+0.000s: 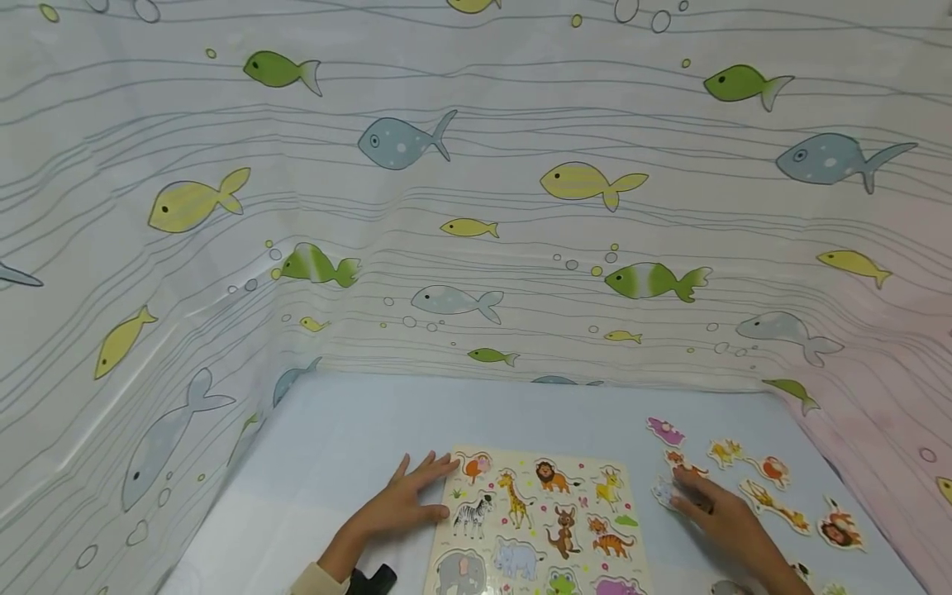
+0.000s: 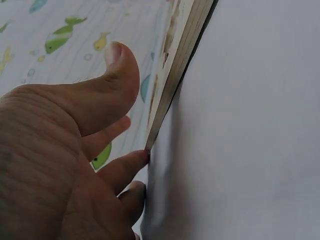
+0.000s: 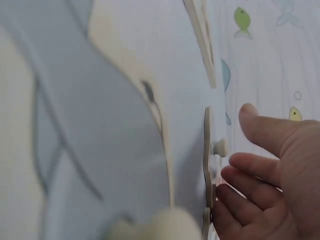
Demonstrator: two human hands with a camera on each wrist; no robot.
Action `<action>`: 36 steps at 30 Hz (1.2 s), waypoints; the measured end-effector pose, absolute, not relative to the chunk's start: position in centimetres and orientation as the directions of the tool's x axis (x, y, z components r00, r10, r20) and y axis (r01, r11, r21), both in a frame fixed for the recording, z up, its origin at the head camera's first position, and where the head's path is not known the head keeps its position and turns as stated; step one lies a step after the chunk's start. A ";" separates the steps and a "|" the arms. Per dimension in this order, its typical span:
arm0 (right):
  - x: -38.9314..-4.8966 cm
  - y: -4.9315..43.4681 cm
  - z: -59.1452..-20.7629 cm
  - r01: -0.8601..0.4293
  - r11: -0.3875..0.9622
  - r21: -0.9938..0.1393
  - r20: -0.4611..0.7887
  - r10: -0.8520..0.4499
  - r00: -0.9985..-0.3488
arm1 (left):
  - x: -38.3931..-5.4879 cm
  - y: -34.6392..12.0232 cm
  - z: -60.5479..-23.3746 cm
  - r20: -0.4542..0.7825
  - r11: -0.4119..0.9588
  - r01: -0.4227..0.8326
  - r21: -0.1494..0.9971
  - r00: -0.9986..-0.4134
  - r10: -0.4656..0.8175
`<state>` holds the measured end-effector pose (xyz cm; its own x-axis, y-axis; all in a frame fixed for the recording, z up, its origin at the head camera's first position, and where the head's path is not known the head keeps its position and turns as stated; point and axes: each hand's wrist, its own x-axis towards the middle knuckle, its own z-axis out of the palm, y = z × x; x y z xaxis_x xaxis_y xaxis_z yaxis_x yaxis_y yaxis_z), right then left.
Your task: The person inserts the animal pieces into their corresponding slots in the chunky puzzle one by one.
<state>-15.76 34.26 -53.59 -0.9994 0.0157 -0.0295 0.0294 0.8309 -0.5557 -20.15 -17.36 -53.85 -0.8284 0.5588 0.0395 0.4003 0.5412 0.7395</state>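
A flat wooden animal puzzle board [image 1: 515,459] lies on the table, with an elephant, giraffe, zebra and lion among its pictures. My left hand [image 1: 397,506] touches the board's left edge with spread fingertips; in the left wrist view its thumb stands away from the board edge [image 2: 172,82]. Right of the board, my right hand [image 1: 717,516] is over a pale grey piece [image 1: 661,492] and beside a tiger piece [image 1: 675,459], both partly covered. In the right wrist view, a piece's knob [image 3: 220,147] stands between thumb and fingers, with no pinch visible.
Around the right hand lie a purple piece [image 1: 665,431], a yellow piece [image 1: 725,451], a round orange-red piece [image 1: 773,471], a giraffe piece [image 1: 775,506] and a lion piece [image 1: 840,529]. A fish-print curtain [image 1: 476,256] encloses the table. A large grey-painted piece [image 3: 105,130] looms blurred in the right wrist view.
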 end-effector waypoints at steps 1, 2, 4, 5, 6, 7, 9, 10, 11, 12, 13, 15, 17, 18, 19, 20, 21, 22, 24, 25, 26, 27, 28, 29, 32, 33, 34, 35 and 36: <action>-15.7 34.2 -53.7 0.031 0.830 -0.557 -0.026 0.020 -0.999 | -20.1 -17.3 -53.8 0.047 0.538 0.409 0.737 -0.825 0.563; -15.6 34.2 -53.8 0.032 0.826 -0.562 -0.022 0.023 -0.999 | -20.1 -17.3 -53.8 0.052 0.536 0.416 0.735 -0.822 0.566; -15.5 34.0 -54.0 0.032 0.822 -0.568 -0.008 0.033 -0.999 | -20.1 -17.3 -53.9 0.059 0.533 0.423 0.732 -0.820 0.569; -15.4 33.9 -54.0 0.040 0.819 -0.572 -0.011 0.042 -0.999 | -20.1 -17.3 -53.8 0.060 0.532 0.425 0.732 -0.819 0.571; -15.3 33.8 -54.1 0.048 0.816 -0.576 -0.014 0.049 -0.999 | -20.0 -17.3 -53.8 0.059 0.530 0.424 0.735 -0.818 0.573; -15.1 33.8 -54.2 0.054 0.814 -0.578 -0.018 0.053 -0.998 | -20.0 -17.2 -53.8 0.055 0.530 0.422 0.736 -0.817 0.574; -14.8 33.7 -54.4 0.063 0.809 -0.584 -0.024 0.060 -0.998 | -20.0 -17.2 -53.8 0.047 0.528 0.414 0.742 -0.817 0.575; -14.7 33.7 -54.4 0.067 0.807 -0.587 -0.026 0.064 -0.998 | -20.0 -17.2 -53.8 0.043 0.526 0.409 0.746 -0.817 0.575; -14.6 33.7 -54.4 0.066 0.805 -0.589 -0.024 0.065 -0.998 | -20.0 -17.1 -53.8 0.038 0.524 0.404 0.749 -0.817 0.575; -14.5 33.6 -54.4 0.060 0.806 -0.589 -0.016 0.062 -0.998 | -20.1 -17.1 -53.9 0.034 0.525 0.400 0.751 -0.818 0.575; -14.4 33.6 -54.4 0.053 0.807 -0.588 -0.007 0.060 -0.998 | -20.0 -17.1 -53.9 0.032 0.526 0.398 0.752 -0.819 0.573; -14.4 33.6 -54.5 0.046 0.806 -0.590 0.012 0.066 -0.998 | -20.0 -17.0 -53.9 0.026 0.526 0.388 0.757 -0.822 0.569; -14.5 33.5 -54.5 0.040 0.806 -0.591 0.026 0.069 -0.997 | -20.0 -17.0 -54.0 0.021 0.531 0.383 0.756 -0.825 0.565; -14.5 33.5 -54.6 0.038 0.805 -0.592 0.030 0.069 -0.997 | -20.1 -17.0 -54.0 0.024 0.534 0.385 0.753 -0.826 0.563; -14.6 33.5 -54.6 0.036 0.805 -0.592 0.032 0.068 -0.997 | -20.0 -17.0 -54.0 0.023 0.536 0.384 0.752 -0.828 0.560; -14.6 33.5 -54.7 0.034 0.803 -0.594 0.034 0.067 -0.997 | -20.0 -17.0 -53.9 0.023 0.539 0.385 0.749 -0.829 0.559; -14.7 33.5 -54.7 0.034 0.802 -0.596 0.031 0.065 -0.997 | -20.0 -17.0 -53.9 0.026 0.543 0.391 0.743 -0.828 0.560; -14.7 33.5 -54.7 0.035 0.803 -0.595 0.029 0.065 -0.997 | -20.0 -17.0 -53.9 0.027 0.548 0.396 0.737 -0.827 0.561; -14.8 33.4 -54.8 0.035 0.802 -0.596 0.029 0.065 -0.997 | -20.0 -17.0 -53.8 0.032 0.552 0.409 0.727 -0.823 0.568; -14.8 33.4 -54.9 0.029 0.800 -0.599 0.038 0.065 -0.997 | -19.9 -16.9 -53.8 0.032 0.552 0.413 0.724 -0.820 0.572; -14.8 33.3 -54.9 0.018 0.799 -0.601 0.053 0.062 -0.997 | -19.9 -16.9 -53.7 0.032 0.555 0.419 0.719 -0.818 0.575; -14.8 33.2 -55.0 0.007 0.800 -0.600 0.070 0.061 -0.996 | -19.9 -16.9 -53.7 0.030 0.559 0.421 0.714 -0.816 0.577; -14.8 33.2 -55.0 -0.006 0.801 -0.599 0.089 0.059 -0.994 | -19.9 -16.9 -53.7 0.027 0.563 0.424 0.709 -0.815 0.579; -14.8 33.1 -55.1 -0.020 0.802 -0.596 0.107 0.055 -0.993 | -19.8 -16.9 -53.7 0.023 0.568 0.425 0.705 -0.814 0.581; -14.9 33.0 -55.2 -0.050 0.812 -0.582 0.149 0.046 -0.988 | -19.7 -16.9 -53.8 0.009 0.581 0.423 0.696 -0.813 0.582; -14.9 33.0 -55.3 -0.052 0.814 -0.578 0.154 0.046 -0.987 | -19.7 -16.9 -53.9 0.009 0.580 0.423 0.696 -0.813 0.582; -14.9 33.0 -55.3 -0.054 0.814 -0.578 0.158 0.046 -0.986 | -19.7 -16.9 -53.9 0.012 0.577 0.425 0.697 -0.812 0.584; -15.0 33.1 -55.4 -0.057 0.816 -0.575 0.162 0.045 -0.986 | -19.7 -16.9 -53.9 0.013 0.575 0.425 0.699 -0.811 0.584; -15.0 33.1 -55.5 -0.059 0.817 -0.573 0.166 0.045 -0.985 | -19.8 -16.9 -53.9 0.016 0.571 0.427 0.701 -0.810 0.587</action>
<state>-14.98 33.11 -55.48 -0.9851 0.0452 0.1661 -0.0591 0.8172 -0.5733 -19.77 -16.93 -53.93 -0.8097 0.5866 0.0158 0.4272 0.5707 0.7013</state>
